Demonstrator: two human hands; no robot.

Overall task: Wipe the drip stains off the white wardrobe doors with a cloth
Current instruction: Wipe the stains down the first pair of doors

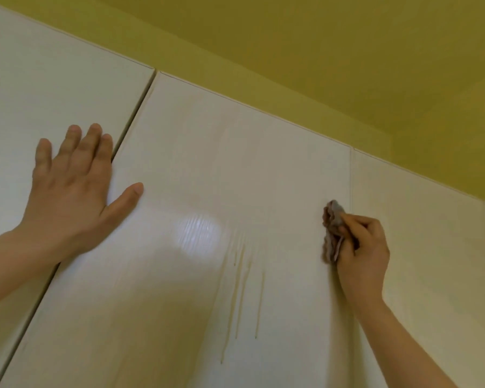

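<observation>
The right hand (361,247) has its grip closed tight, fingers curled round a bunched brownish-grey cloth (331,231). It holds the cloth against the middle wardrobe door (196,152), close to that door's right edge. The cloth sticks out above and to the left of the knuckles and touches the white surface.

Left of the cloth and apart from it, brownish drip stains (242,292) run down the same door in several thin streaks. Fainter streaks above them reach toward the top edge. A bright patch of reflected light (199,231) lies just left of the streaks.

The left hand (70,189) has no grip on anything. It lies flat and open with its fingers straight, spanning the dark gap (136,105) between two doors: the fingers rest on the left door (39,88) and the thumb on the middle door.

A third door (420,242) stands just right of the cloth, past a narrow seam. Above all three doors is a yellow-green wall (319,46).
</observation>
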